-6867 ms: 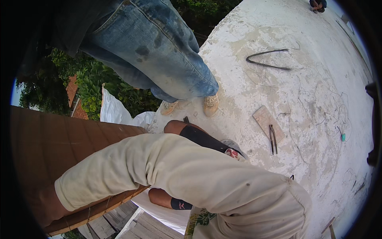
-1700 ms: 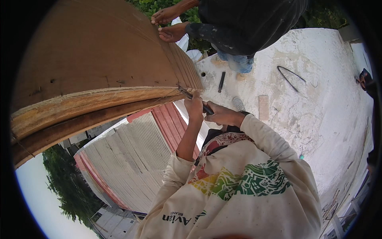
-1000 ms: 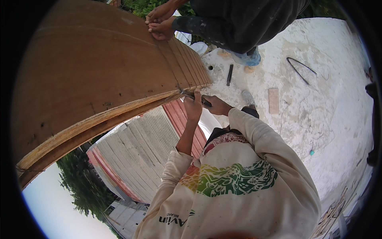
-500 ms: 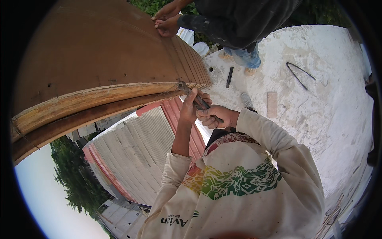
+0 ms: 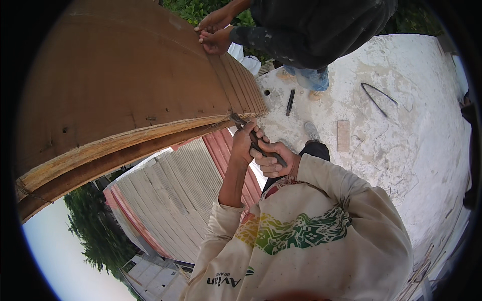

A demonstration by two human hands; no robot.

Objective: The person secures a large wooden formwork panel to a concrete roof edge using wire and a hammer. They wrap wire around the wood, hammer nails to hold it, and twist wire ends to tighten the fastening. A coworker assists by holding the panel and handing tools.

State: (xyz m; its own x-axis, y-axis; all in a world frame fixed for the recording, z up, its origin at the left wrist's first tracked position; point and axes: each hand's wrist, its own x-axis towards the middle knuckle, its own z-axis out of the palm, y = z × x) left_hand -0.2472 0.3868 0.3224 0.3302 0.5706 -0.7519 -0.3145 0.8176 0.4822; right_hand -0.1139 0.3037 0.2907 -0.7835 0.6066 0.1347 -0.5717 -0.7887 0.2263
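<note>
Both of my hands are wrapped round dark metal pincers (image 5: 237, 119). My left hand (image 5: 243, 142) grips them close to the head, and my right hand (image 5: 273, 156) closes round the handles farther back. The head of the pincers sits at the corner edge of a large brown wooden panel (image 5: 125, 75), where thin wire shows; whether the jaws bite on the wire is too small to tell. Farther off, a co-worker's two hands (image 5: 215, 36) are together at the panel's far edge, and what they hold is too small to make out.
A co-worker in dark clothing (image 5: 316, 30) stands across from me. On the pale concrete floor (image 5: 422, 125) lie a dark bar (image 5: 290, 102), a bent black rod (image 5: 376, 98) and a flat brownish block (image 5: 343, 136). Beyond the panel, corrugated roofs (image 5: 175, 195) lie below.
My hands and the pincers have shifted slightly right and down in the picture, as has the panel edge. My grip stays on the pincers, and the co-worker's hands remain at the panel.
</note>
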